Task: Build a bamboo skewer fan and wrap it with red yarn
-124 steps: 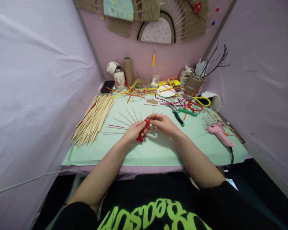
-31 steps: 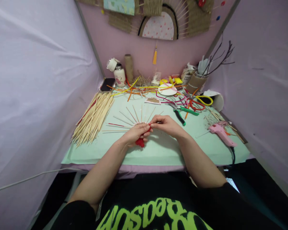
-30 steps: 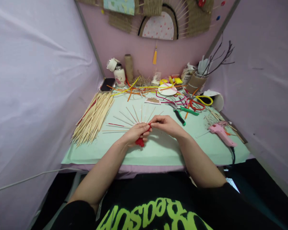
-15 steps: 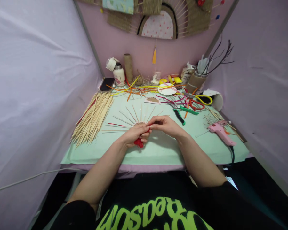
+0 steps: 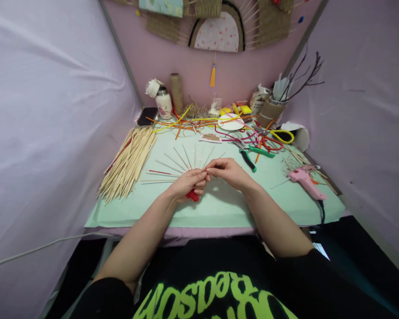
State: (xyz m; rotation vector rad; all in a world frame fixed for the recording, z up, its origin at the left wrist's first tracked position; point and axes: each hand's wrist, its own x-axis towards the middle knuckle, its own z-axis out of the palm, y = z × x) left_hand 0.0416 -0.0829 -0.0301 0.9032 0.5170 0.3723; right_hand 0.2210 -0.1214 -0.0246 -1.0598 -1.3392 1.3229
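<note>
My left hand [image 5: 185,183] and my right hand [image 5: 226,171] meet at the middle of the green mat [image 5: 219,208], fingertips pinched together. Under my left fingers shows a small red piece [image 5: 193,195], mostly hidden by the hand. My right fingers pinch at the same spot; what they grip is too small to make out. Just beyond both hands a fan of thin wooden sticks [image 5: 179,160] radiates outward on the mat.
A bundle of bamboo skewers [image 5: 128,164] lies at the left. Green-handled pliers [image 5: 249,156] and coloured pipe cleaners [image 5: 252,137] lie behind the right hand. A pink glue gun [image 5: 306,183] rests at the right edge. A bottle [image 5: 163,104], twine spool [image 5: 177,91] and phone [image 5: 146,117] stand at the back.
Both hands have stayed together at the fan's hub. The left fingers now cover more of the red piece, and the view has tipped slightly downward.
</note>
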